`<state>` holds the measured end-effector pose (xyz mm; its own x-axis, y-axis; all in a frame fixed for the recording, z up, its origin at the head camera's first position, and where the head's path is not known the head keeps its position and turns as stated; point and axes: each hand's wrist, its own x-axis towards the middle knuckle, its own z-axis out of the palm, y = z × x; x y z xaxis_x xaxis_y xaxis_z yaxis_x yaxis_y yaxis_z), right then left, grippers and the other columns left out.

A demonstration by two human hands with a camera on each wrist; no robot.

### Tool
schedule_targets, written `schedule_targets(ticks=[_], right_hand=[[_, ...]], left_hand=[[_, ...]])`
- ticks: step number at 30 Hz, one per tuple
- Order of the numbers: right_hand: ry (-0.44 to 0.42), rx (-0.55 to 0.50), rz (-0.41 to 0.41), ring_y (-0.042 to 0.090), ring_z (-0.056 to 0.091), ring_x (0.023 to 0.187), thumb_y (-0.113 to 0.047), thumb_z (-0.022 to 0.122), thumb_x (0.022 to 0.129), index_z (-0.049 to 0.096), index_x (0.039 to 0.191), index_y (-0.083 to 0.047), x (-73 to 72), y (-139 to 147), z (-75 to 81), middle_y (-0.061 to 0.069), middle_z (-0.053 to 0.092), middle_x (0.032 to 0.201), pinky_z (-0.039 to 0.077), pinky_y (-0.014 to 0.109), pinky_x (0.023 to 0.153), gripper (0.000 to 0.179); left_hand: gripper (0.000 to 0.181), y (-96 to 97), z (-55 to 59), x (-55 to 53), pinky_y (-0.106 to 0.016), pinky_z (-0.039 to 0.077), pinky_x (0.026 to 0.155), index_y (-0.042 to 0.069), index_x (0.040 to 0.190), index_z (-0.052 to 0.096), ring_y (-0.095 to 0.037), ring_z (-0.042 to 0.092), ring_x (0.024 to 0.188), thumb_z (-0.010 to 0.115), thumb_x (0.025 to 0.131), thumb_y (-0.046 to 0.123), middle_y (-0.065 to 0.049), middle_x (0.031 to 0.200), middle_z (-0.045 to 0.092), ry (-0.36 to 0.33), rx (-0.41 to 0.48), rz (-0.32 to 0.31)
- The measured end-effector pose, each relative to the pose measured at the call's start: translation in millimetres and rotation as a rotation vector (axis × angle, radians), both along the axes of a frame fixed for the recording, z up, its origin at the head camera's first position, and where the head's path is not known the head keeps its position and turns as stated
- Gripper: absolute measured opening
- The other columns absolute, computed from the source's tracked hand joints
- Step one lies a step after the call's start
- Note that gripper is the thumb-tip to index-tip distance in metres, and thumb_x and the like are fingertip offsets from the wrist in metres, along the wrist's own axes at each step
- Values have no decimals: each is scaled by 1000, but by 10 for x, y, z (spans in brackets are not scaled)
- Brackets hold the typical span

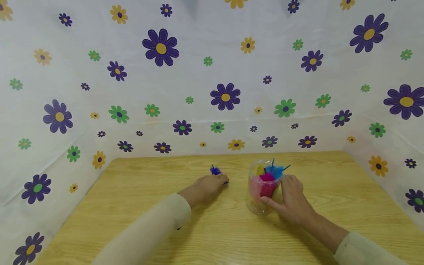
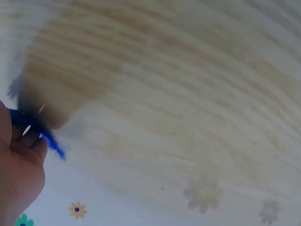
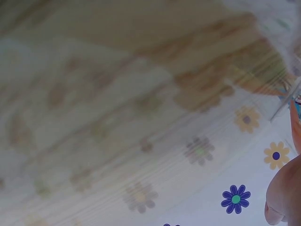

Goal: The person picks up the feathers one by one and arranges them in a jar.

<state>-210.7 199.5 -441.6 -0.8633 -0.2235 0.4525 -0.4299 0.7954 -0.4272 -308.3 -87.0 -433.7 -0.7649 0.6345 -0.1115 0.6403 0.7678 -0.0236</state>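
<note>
On the table, my left hand point(image 1: 210, 187) pinches a dark blue feathery piece point(image 1: 215, 170) with a thin stem, much of it under the fingers. The left wrist view shows the same blue piece point(image 2: 55, 145) poking out past the fingers of that hand point(image 2: 26, 172). To the right, my right hand point(image 1: 294, 198) grips a clear jar point(image 1: 254, 208), its thumb across the front and its fingers round the right side. Inside the jar are feathery pieces in magenta point(image 1: 267, 186), pale pink point(image 1: 255, 187), yellow point(image 1: 260, 170) and bright blue point(image 1: 274, 171); thin blue stems rise above the rim.
The wooden table point(image 1: 139, 206) runs back to a white cloth point(image 1: 198, 77) printed with flowers, which hangs behind it and along both sides. A tiny dark speck point(image 1: 275, 224) lies in front of the jar.
</note>
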Motion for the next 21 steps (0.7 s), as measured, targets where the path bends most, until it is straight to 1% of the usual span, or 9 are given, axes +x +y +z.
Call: schedule_targets(ticks=[2, 3, 6, 8, 10, 13, 16, 19, 21], right_hand=[[-1, -4, 0, 38, 41, 127, -47, 72, 86, 43, 137, 0, -6, 2, 0, 19, 55, 132, 28, 63, 108, 75], [-4, -3, -1, 38, 41, 128, -47, 72, 86, 43, 137, 0, -11, 3, -7, 20, 55, 132, 27, 63, 108, 75], [-12, -3, -4, 38, 41, 129, -48, 72, 86, 43, 138, 0, -12, 7, -3, 20, 54, 134, 27, 63, 109, 76], [-14, -2, -8, 38, 41, 129, -48, 71, 87, 43, 138, 0, -10, 10, 0, 20, 54, 134, 27, 63, 109, 76], [-13, 1, -11, 38, 41, 129, -49, 71, 87, 42, 138, 0, -7, 12, 6, 20, 54, 134, 27, 64, 108, 76], [-13, 4, -15, 38, 40, 128, -49, 71, 87, 42, 138, 0, -8, 14, 11, 20, 54, 133, 28, 64, 108, 76], [-12, 1, -14, 37, 41, 128, -49, 72, 87, 43, 138, 0, -7, 15, 4, 20, 54, 132, 27, 63, 109, 76], [-5, -4, -8, 37, 41, 127, -47, 72, 87, 43, 137, 0, -8, 16, -1, 20, 55, 132, 27, 62, 109, 75], [-1, -6, -4, 37, 41, 127, -47, 72, 87, 43, 136, 0, -5, 19, 0, 20, 55, 131, 27, 62, 109, 74]], left_hand=[[30, -9, 36, 12, -39, 54, 98, 10, 129, 60, -23, 66, 109, 41, 109, 22, -8, 122, 67, -46, 111, 15], [27, -12, 59, 23, -40, 55, 96, 9, 120, 63, -21, 66, 96, 41, 109, 22, -8, 108, 68, -65, 159, 21], [25, -13, 136, 47, -35, 54, 76, 7, 94, 62, -16, 52, 69, 42, 108, 15, -4, 77, 57, -120, 275, 45], [29, -16, 185, 64, -30, 47, 65, 8, 83, 56, -13, 43, 61, 42, 108, 15, -1, 70, 48, -156, 329, 68], [32, -23, 238, 75, -25, 37, 56, 10, 78, 51, -11, 39, 56, 41, 108, 14, 1, 66, 43, -182, 378, 106], [35, -47, 326, 84, -21, 34, 52, 9, 72, 48, -11, 40, 54, 42, 107, 12, 0, 64, 43, -230, 461, 180], [33, -83, 416, 97, -21, 42, 53, 6, 75, 54, -13, 53, 58, 43, 105, 11, -5, 70, 58, -281, 563, 267], [30, -111, 528, 99, -27, 59, 65, -6, 97, 65, -22, 71, 77, 42, 106, 11, -15, 92, 72, -410, 739, 358], [33, -123, 618, 100, -33, 62, 76, -11, 115, 62, -29, 73, 90, 40, 107, 11, -23, 105, 72, -519, 862, 395]])
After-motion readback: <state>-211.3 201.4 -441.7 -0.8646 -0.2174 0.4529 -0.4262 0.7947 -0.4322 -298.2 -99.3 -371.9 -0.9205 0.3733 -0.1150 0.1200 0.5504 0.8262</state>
